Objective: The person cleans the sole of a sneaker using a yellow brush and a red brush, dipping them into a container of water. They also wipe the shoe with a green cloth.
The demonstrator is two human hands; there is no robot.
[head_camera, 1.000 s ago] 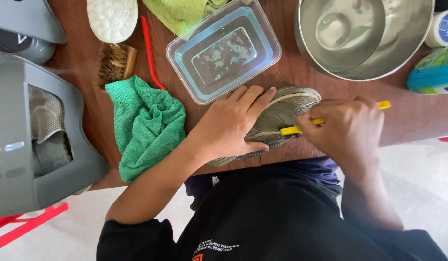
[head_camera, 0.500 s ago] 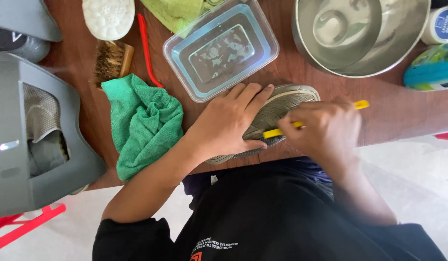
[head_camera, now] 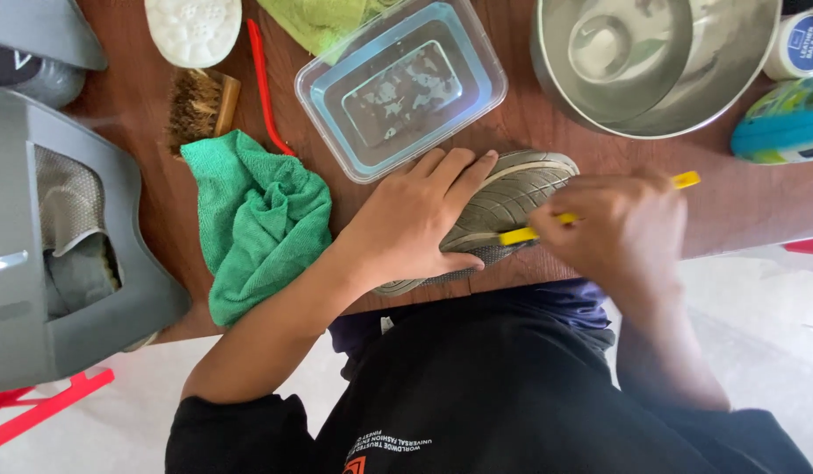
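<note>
So the grey shoe is lying sole-up at the near table edge, dead centre. The left hand is pressing flat on it, fingers spread over the sole, probably pinning it so it isn't sliding. The right hand, at 3 o'clock of the shoe, is curling shut around a yellow-handled brush, working the side. Soapy water tub is sitting at 12 o'clock, green cloth at 9, both within easy reach. Steel bowl is up at 1 o'clock.
</note>
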